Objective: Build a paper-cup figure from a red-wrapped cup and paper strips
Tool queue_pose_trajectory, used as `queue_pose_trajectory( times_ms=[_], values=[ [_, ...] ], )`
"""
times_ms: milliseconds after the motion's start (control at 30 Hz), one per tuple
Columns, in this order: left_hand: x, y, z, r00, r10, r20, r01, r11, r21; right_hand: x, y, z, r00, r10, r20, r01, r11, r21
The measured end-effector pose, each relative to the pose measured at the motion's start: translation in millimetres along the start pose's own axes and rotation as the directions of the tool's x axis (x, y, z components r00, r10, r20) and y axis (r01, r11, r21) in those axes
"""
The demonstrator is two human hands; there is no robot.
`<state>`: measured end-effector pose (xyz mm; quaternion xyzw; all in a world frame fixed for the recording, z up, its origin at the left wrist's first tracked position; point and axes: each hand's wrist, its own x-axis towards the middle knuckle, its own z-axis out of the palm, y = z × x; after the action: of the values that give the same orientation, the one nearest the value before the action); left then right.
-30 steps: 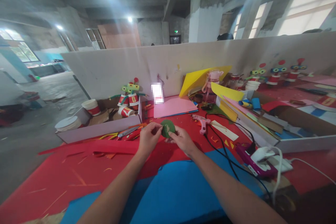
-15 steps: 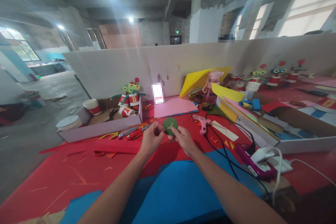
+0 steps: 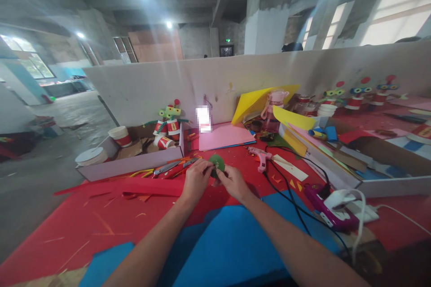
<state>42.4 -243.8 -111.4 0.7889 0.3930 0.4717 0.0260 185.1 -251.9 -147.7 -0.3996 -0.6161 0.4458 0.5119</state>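
A green paper disc [image 3: 217, 162] is held up above the red tabletop, between my two hands. My right hand [image 3: 233, 180] pinches its lower right edge with thumb and forefinger. My left hand [image 3: 198, 178] has its fingers closed at the disc's left edge, the fingertips touching it. Whether something small sits in those left fingertips is too small to tell. Just to the right lies a pink glue gun [image 3: 261, 158] with a black cord. Blue sheets [image 3: 222, 242] spread beneath my forearms.
Pliers [image 3: 164, 168] and scraps lie by the left box [image 3: 131, 162], which contains paper cups. Pink card [image 3: 225, 136] lies ahead. Cup robots [image 3: 172, 121] stand behind the left box. At right are a purple power strip [image 3: 328, 210], cables and a box of card [image 3: 390, 186].
My left fingertips have moved right onto the green disc's edge, and the disc has tilted a little. The right hand keeps its pinch. The view has shifted slightly.
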Motion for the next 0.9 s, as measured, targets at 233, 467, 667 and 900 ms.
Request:
queue_pose_trajectory(
  times_ms=[233,467,667,900],
  values=[
    [-3.6,5.3,3.1,0.999,0.007,0.039,-0.012,0.992,0.124,-0.6,-0.4,-0.9,0.995,-0.097,0.007,0.097,0.992,-0.075],
    [-0.2,2.8,1.9,0.984,-0.179,-0.002,0.179,0.984,-0.001,0.5,1.7,2.2,1.000,0.009,0.008,-0.010,0.998,0.056],
    [3.8,-4.7,-3.0,0.987,-0.151,0.057,0.155,0.984,-0.085,1.4,-0.1,-0.9,0.996,0.061,-0.057,-0.055,0.992,0.111],
    [-2.7,-3.3,1.9,0.994,0.095,0.055,-0.100,0.991,0.086,1.1,1.6,-2.9,0.999,0.015,-0.049,-0.014,0.999,0.034]
  ],
)
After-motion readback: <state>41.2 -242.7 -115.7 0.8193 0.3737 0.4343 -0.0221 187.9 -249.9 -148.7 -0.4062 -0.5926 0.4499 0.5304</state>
